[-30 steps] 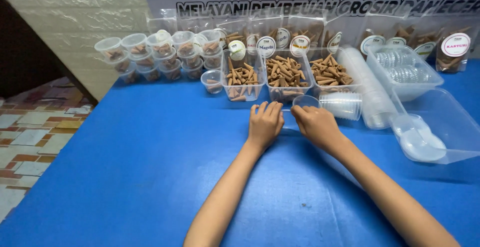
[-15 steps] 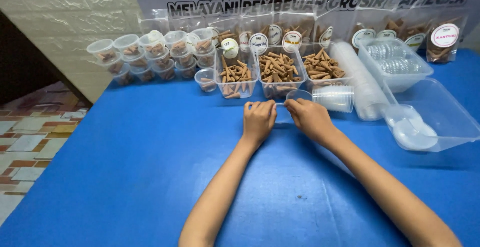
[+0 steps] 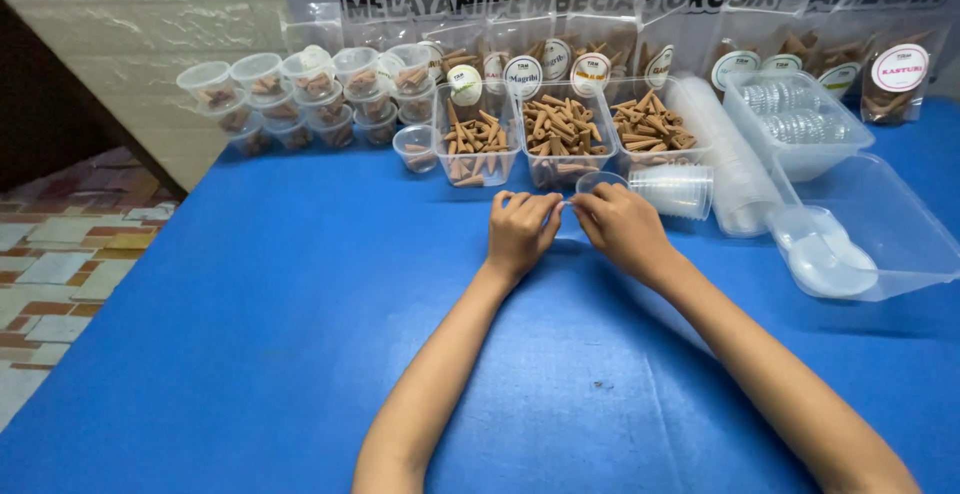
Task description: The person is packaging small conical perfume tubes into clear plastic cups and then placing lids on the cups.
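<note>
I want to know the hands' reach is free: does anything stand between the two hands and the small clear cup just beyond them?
Nothing visible does. The left hand and right hand lie on the blue table, fingertips close together, right beside the clear cup.

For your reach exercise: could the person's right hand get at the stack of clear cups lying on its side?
Probably yes: the right hand rests just beside the stack of clear cups, with only bare blue table between.

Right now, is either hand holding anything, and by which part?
Both the left hand and right hand meet fingertips at something small and thin beside the small clear plastic cup; what it is cannot be told.
</note>
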